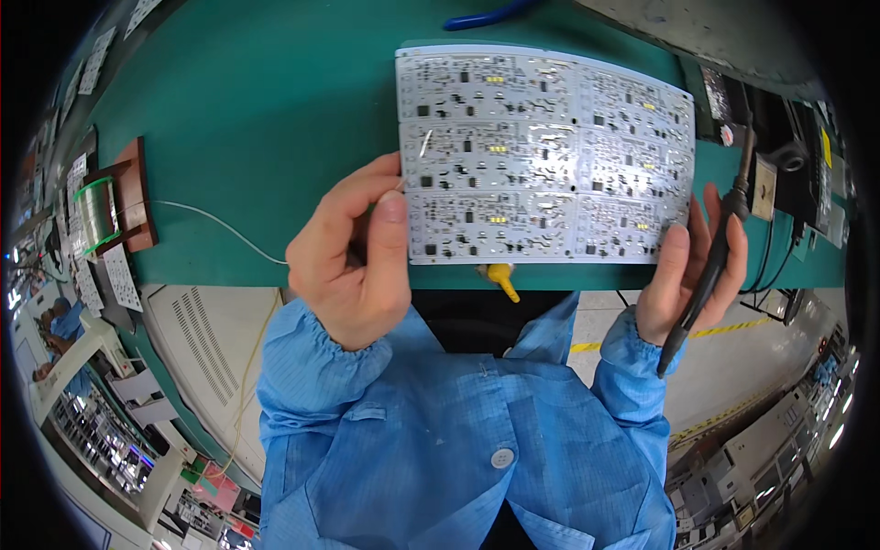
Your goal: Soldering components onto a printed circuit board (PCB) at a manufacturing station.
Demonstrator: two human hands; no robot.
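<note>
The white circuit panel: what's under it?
Under the white circuit panel lies the green mat. A yellow-tipped tool pokes out below its near edge; the rest is covered.

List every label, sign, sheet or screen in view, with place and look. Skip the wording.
Paper sheets: upper left wall, small white rectangles with dark print.
White card: left, below the solder spool, pale with grey marks.
Yellow label: far right on dark equipment, narrow upright strip.
Small tag: right table edge, white with red.
Screens: none I can make out.
</note>
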